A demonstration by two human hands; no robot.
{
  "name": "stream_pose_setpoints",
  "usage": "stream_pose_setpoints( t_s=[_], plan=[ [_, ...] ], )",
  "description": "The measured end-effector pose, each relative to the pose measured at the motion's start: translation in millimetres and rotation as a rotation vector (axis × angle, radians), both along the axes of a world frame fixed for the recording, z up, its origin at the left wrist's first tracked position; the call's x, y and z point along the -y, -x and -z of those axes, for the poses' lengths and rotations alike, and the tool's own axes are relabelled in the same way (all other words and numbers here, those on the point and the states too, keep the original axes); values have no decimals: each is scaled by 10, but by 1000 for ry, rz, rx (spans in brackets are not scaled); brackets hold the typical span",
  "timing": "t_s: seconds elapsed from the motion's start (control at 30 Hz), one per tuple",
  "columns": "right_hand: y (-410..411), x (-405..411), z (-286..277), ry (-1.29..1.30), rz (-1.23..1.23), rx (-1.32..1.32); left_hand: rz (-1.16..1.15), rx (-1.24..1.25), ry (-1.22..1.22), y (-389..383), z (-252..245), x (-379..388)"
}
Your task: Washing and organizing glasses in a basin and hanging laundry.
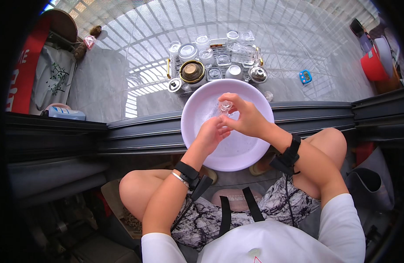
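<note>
Over a pale lilac plastic basin (192, 138), my right hand (247, 116) grips a small clear glass vessel (225, 106) between thumb and fingers. Just below it is my left hand (212, 133), its fingers loosely curled and its fingertips close to the vessel's lower end and my right thumb. Whether the left fingers touch the glass, I cannot tell. Some liquid with bubbles seems to lie in the basin, partly hidden by both hands. Beyond its far rim, a rack (171, 67) with gold-coloured handles bears several glass jars, cups and lids.
A gold-rimmed dark bowl (192, 72) and a white cup (234, 71) stand near the basin's far rim. A blue digital timer (305, 77) and a small clear piece (268, 96) lie right on the tiles. Dark door tracks (142, 131) run beneath the basin. A red bucket (374, 65) stands far right.
</note>
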State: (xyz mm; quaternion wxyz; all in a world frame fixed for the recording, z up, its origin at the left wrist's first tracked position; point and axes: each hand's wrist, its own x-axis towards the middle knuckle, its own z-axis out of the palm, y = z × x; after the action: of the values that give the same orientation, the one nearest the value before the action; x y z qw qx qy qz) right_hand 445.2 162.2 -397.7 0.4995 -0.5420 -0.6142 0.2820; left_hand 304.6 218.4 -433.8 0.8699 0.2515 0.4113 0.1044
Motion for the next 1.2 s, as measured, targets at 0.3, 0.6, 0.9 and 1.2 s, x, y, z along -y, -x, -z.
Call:
stream_pose_setpoints(
  t_s=[0.3,0.6,0.9,1.2],
  plan=[
    [-80,-36,4,253,0,88,-35,29,30,37,-78,-81],
    [-208,-256,-125,300,54,49,-116,24,65,11,-96,-168],
    [-564,-679,-257,202,319,135,28,-75,-18,-40,-299,-403],
    [-845,-1279,-52,174,281,395,120,-120,71,104,-336,-713]
  ],
)
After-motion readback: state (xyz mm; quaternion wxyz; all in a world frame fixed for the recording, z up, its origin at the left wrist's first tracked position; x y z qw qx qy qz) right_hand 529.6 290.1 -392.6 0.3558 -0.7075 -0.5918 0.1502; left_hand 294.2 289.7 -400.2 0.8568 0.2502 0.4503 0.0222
